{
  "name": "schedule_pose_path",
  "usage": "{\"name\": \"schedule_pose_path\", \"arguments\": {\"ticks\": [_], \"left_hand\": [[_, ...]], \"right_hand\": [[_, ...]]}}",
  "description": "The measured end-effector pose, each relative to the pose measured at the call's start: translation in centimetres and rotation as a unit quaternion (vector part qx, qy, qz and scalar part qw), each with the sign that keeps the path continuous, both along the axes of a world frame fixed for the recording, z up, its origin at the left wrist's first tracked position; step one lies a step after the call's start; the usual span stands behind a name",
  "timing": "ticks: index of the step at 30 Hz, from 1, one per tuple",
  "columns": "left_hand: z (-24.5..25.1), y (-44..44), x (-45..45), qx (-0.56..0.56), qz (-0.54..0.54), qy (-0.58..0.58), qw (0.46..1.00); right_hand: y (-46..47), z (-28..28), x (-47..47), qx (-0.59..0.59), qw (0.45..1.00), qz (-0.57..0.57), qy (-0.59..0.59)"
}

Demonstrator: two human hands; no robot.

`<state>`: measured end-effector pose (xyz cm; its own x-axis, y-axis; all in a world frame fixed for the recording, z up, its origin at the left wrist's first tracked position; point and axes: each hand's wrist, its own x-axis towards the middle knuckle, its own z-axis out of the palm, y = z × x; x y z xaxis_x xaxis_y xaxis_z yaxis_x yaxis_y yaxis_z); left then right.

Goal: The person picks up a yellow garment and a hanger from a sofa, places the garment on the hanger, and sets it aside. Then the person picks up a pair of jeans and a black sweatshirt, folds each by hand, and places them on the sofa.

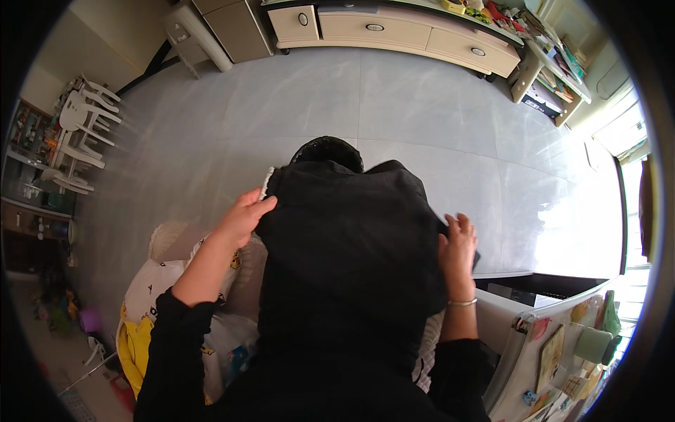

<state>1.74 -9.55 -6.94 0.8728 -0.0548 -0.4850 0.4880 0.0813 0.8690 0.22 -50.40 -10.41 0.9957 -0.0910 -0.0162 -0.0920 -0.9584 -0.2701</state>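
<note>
A black cloth garment (pixel 348 227) lies spread over my lap, its far end reaching past my knees. At its left edge, my left hand (pixel 240 219) pinches the fabric between thumb and fingers, beside a short white strip of trim (pixel 267 182). My right hand (pixel 459 253) is at the garment's right edge, with dark cloth showing on both sides of it. Its fingers are slightly bent, and whether they grip the cloth is not clear. Beyond the garment sits a rounded, shiny black object (pixel 329 150), partly covered by the cloth.
A cream drawer cabinet (pixel 374 31) stands across the tiled floor (pixel 295 95). White plastic chairs (pixel 79 113) are at the left. Beside my left arm lies patterned white and yellow fabric (pixel 140 337). A white-edged table or cabinet top (pixel 527 343) with small items is close on my right.
</note>
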Motion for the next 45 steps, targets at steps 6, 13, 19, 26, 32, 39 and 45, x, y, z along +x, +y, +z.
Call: {"name": "schedule_pose_path", "arguments": {"ticks": [6, 13, 19, 26, 32, 39, 45], "left_hand": [[-1.5, 1.4, -0.2, -0.013, -0.024, -0.011, 1.000], [0.1, 0.9, -1.5, 0.106, -0.246, -0.087, 0.960], [6.5, 1.1, 0.1, -0.025, -0.047, -0.121, 0.991], [-2.5, 2.0, 2.5, 0.339, -0.009, -0.046, 0.940], [-3.0, -1.4, -4.4, 0.139, 0.311, -0.020, 0.940], [0.3, -6.9, -9.6, 0.016, 0.189, 0.165, 0.968], [-0.9, -7.9, -9.8, -0.105, 0.203, 0.089, 0.969]], "right_hand": [[8.0, 0.2, -6.8, 0.302, 0.893, 0.325, -0.072], [10.6, 1.2, -7.4, 0.158, 0.922, 0.344, -0.084], [9.1, 5.8, -6.5, 0.400, 0.857, 0.288, -0.153], [13.5, 0.2, -6.6, 0.406, 0.869, 0.280, 0.046], [12.9, -1.4, -7.9, 0.415, 0.863, 0.289, 0.002], [13.7, -0.6, -7.6, 0.413, 0.852, 0.316, -0.064], [13.8, 0.0, -8.1, 0.443, 0.840, 0.311, -0.030]]}}
